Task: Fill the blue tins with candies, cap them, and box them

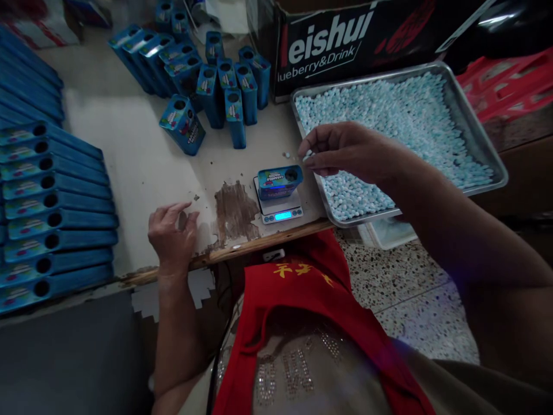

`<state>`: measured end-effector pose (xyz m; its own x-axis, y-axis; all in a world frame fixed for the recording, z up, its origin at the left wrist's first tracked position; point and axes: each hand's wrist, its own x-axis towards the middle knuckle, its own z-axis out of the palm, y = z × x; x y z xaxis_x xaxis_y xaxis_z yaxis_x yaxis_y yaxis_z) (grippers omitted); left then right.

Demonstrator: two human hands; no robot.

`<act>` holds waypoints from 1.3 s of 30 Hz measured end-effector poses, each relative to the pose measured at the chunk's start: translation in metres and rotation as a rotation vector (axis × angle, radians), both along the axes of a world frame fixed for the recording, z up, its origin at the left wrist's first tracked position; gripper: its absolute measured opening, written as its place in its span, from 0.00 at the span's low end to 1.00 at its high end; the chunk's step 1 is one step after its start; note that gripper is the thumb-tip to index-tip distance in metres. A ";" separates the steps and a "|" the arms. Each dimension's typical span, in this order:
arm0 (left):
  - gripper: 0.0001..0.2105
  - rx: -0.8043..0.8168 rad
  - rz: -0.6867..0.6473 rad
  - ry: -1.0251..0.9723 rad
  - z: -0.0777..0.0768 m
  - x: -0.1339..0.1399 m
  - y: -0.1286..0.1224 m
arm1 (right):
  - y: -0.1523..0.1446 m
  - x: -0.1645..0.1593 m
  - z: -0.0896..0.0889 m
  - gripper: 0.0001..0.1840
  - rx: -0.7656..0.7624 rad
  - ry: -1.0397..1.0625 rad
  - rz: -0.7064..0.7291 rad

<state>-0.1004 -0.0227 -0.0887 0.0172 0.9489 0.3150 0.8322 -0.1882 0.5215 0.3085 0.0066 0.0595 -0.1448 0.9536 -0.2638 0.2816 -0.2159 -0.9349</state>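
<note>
My right hand [339, 150] hovers over the near left edge of a metal tray [496, 164], pinching a few small pale-blue candies [307, 155] between thumb and fingertips. The tray holds a wide layer of blue and white candies [389, 112]. Just left of that hand, a blue candy box [279, 187] with a round hole in its top stands on a small digital scale [281, 208] with a lit display; its digits are unreadable. My left hand [173, 230] rests by the table's front edge, fingers loosely curled and apart, holding nothing.
Blue boxes [56, 219] stand in a packed row at left. Several more boxes [233, 112] are grouped toward the back. Behind the tray is a black printed carton [328, 46]. Loose candies [287, 155] lie beside the scale. The table's wooden front edge [268, 239] is worn.
</note>
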 end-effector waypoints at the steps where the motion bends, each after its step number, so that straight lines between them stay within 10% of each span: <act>1: 0.12 0.003 -0.006 0.001 0.000 0.000 0.000 | 0.000 0.000 0.002 0.15 -0.002 0.001 0.007; 23: 0.12 0.036 -0.017 0.017 -0.005 -0.001 0.001 | -0.001 -0.014 0.034 0.09 0.380 -0.661 0.406; 39: 0.10 0.044 -0.041 0.000 -0.005 -0.001 0.001 | -0.001 -0.015 0.016 0.10 0.332 -0.572 0.372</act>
<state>-0.1016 -0.0215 -0.0939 0.0559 0.9327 0.3564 0.8236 -0.2449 0.5117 0.2935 0.0055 0.0753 -0.3992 0.9112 -0.1017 0.7415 0.2557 -0.6204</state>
